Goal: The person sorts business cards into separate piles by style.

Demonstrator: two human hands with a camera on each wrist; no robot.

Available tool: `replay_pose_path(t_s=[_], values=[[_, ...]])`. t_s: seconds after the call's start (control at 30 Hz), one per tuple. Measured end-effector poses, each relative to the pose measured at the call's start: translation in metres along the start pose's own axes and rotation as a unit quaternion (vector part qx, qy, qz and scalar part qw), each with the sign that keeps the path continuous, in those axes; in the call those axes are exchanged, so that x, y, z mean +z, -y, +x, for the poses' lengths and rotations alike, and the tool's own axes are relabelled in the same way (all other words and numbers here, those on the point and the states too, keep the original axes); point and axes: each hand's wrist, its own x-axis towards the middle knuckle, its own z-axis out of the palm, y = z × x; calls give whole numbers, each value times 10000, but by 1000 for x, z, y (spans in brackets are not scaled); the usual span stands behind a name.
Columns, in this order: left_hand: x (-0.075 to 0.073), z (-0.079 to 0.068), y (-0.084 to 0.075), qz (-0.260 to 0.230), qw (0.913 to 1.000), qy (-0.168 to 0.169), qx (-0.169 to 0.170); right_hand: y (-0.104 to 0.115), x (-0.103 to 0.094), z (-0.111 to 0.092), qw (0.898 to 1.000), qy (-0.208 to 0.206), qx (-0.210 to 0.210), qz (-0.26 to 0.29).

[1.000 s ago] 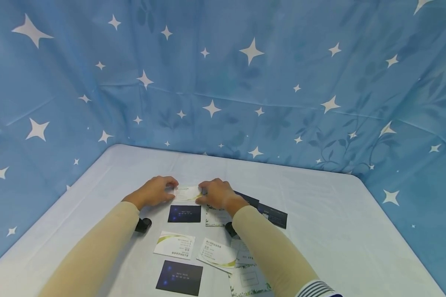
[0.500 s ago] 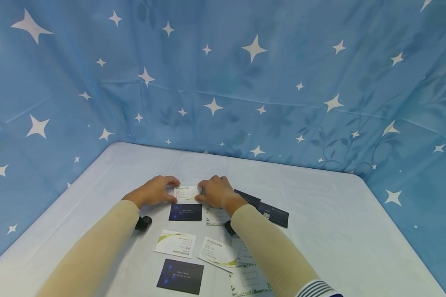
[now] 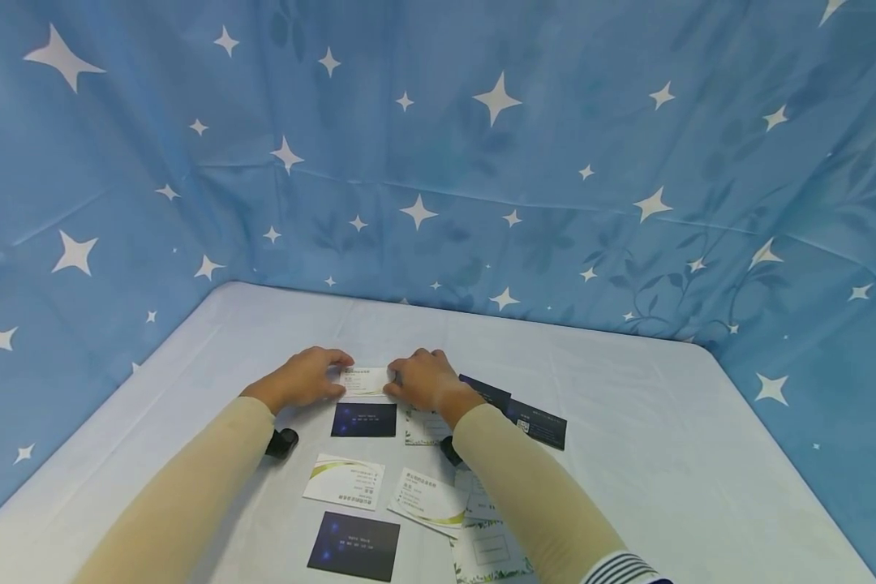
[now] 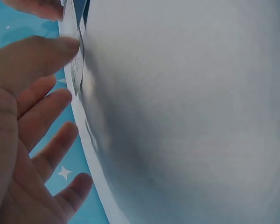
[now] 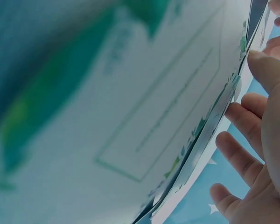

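Little has changed: the left hand and the right hand stay at opposite ends of a white card, thumbs and fingers apart, suggesting adjusting rather than carrying. It lies short of the far edge of the table, nearer the far-left corner.

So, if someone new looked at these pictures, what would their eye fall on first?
Most likely the star-patterned blue curtain, which fills the upper half of the head view behind the white table. Next would probably come the left hand and right hand, at opposite ends of a white card. After that, perhaps the dark blue card at the bottom of that view.
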Motion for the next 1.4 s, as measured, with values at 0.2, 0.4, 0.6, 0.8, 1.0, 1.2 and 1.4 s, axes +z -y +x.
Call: replay_pose_path(t_s=[0.2, 0.4, 0.6, 0.8, 1.0, 1.2, 1.4], values=[[-1, -2, 1, 42, 9999, -14, -135, -1, 2, 0, 9989, 91, 70, 459], [0, -1, 2, -88, 10000, -19, 34, -2, 2, 0, 9965, 153, 56, 817], [1, 1, 5, -512, 9986, 22, 87, -1, 0, 2, 9914, 86, 75, 1305], [0, 6, 11, -810, 9967, -10, 10, -1, 0, 5, 9865, 102, 177, 1627], [-2, 9, 11, -1195, 9928, -26, -49, -2, -3, 8, 9804, 128, 286, 1943], [-3, 11, 12, -1200, 9926, -66, -168, -1, -3, 10, 9758, 122, 427, 2140], [-9, 18, 15, -1133, 9933, -122, -209, -2, -4, 18, 9749, 46, 449, 2179]])
